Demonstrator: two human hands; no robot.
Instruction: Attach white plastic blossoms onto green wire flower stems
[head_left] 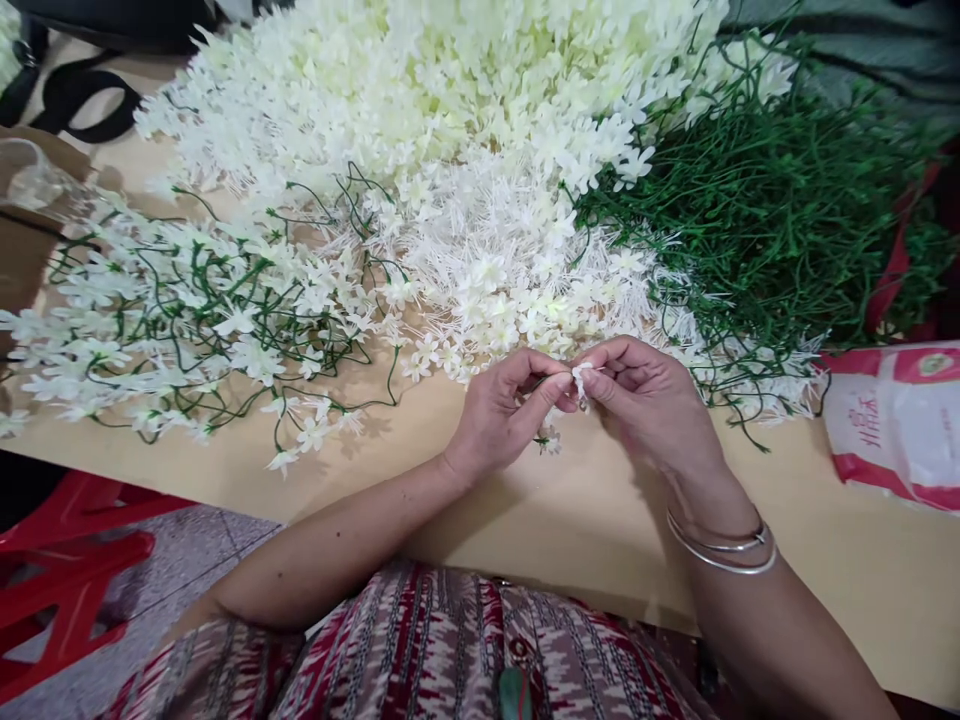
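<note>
My left hand (504,408) is pinched closed on a thin green artificial flower stem, mostly hidden by the fingers. A small piece with white petals and green bits (550,441) hangs just below the fingers. My right hand (646,395) pinches a small white artificial flower (582,378) between thumb and forefinger, close against the left fingertips. Both hands meet over the front part of the table (480,510). Just beyond them lie loose white blossoms and white stamens (495,260). How flower and stem touch is hidden by the fingers.
A large heap of cream petals (465,80) fills the back. Green plastic stems (780,210) are piled at right. Stemmed white flowers (225,310) lie at left. A red and white plastic bag (896,425) sits at the right edge; red stools (67,560) stand below left.
</note>
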